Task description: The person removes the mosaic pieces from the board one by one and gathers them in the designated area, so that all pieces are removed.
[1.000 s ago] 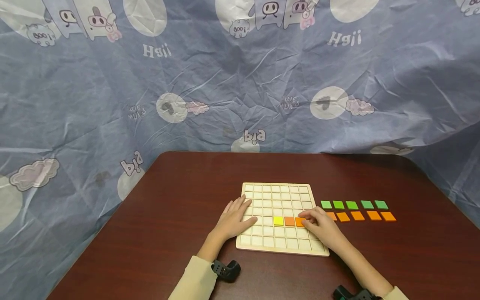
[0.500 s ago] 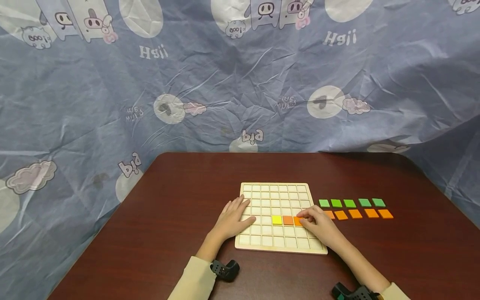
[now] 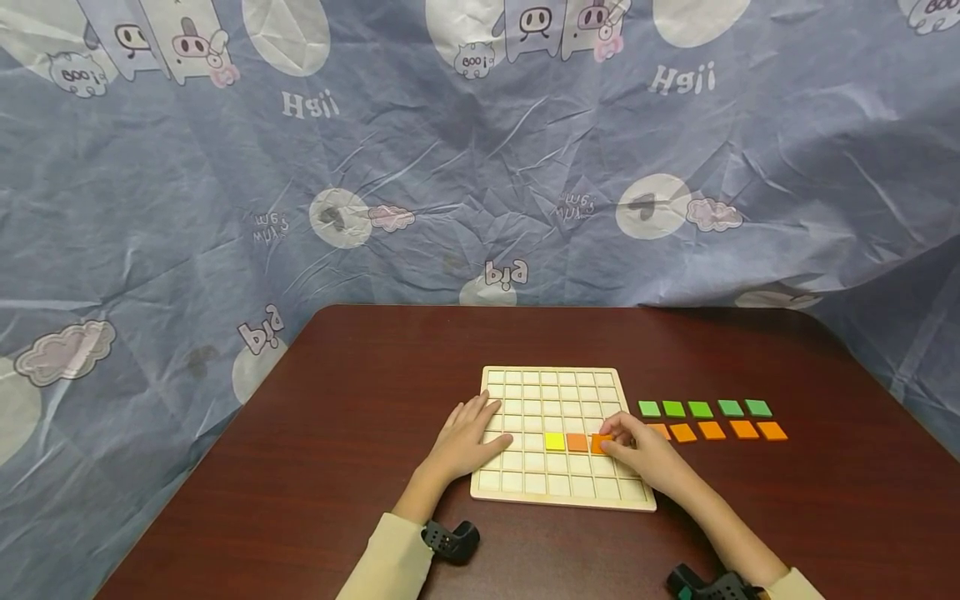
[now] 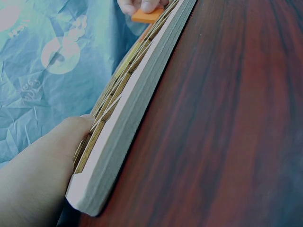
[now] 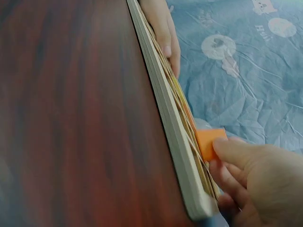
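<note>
Left hand [image 3: 467, 440] flat on board's [image 3: 551, 383] left edge, fingers straight and slightly spread, pinning the frame to the counter [image 3: 375, 400]. Left wrist view confirms: palm [image 4: 42, 161] resting against the board rim [image 4: 123, 142], nothing gripped.

On the board, same row: yellow tile [image 3: 555, 442] seated, then one orange tile [image 3: 577, 442] seated just beside it, then a second orange tile [image 3: 600, 442] under the right hand [image 3: 647, 454]. Right-hand fingers curled and pinching this tile; right wrist view shows tile [image 5: 209, 142] tilted up on edge above the grid, thumb [image 5: 236, 153] over its near corner. Not yet flat in its cell.

Step in hand, judged: seating this tile in the cell next to the first orange.
- Keep left hand pressing; board looks light, likely to slide.
- Lower leading edge into cell first, then tip flat; avoid catching on grid ribs.
- Press down with one fingertip after release to check flush.
- Mind seated neighbour; a sideways nudge could lift it.

Farther right on the counter: row of green tiles [image 3: 701, 409], row of orange tiles [image 3: 712, 431] just in front, apart from the board.
</note>
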The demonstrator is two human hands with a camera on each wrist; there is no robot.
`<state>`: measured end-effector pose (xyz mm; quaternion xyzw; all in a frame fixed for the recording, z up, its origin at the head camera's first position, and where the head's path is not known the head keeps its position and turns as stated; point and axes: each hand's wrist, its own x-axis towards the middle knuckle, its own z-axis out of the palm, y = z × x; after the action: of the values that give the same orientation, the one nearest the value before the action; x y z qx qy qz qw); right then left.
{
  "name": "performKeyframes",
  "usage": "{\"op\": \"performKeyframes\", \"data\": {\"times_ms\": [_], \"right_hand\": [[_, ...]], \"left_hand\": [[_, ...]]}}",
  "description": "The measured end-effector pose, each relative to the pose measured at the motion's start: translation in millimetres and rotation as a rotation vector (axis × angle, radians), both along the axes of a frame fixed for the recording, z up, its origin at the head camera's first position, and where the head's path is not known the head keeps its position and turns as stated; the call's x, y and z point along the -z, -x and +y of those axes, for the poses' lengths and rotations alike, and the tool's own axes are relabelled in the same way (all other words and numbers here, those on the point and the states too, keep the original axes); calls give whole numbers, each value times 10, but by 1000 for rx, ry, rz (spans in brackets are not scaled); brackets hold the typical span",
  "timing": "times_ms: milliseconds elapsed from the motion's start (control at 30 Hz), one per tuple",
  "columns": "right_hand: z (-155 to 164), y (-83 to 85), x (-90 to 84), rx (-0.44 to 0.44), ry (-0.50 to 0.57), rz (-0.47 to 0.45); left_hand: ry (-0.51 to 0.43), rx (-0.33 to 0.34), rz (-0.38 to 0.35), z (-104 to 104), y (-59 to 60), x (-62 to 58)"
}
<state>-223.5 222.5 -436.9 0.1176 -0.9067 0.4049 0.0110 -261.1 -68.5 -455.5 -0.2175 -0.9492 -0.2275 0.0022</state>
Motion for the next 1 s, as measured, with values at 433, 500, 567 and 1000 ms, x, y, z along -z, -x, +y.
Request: {"op": "performKeyframes", "data": {"times_ms": [433,500,567,1000], "right_hand": [[567,46,-212,-122,-82,-141],[640,48,-232,-143,-88,-162],[706,42,-245,-167,-86,-182],[820,28,-254,-265,-71,-214]], "left_hand": [[13,9,2,-9,7,8],[12,9,1,-11,2,1],[11,7,3,-9,1,-3],[5,2,-2,-2,-20,-19]]}}
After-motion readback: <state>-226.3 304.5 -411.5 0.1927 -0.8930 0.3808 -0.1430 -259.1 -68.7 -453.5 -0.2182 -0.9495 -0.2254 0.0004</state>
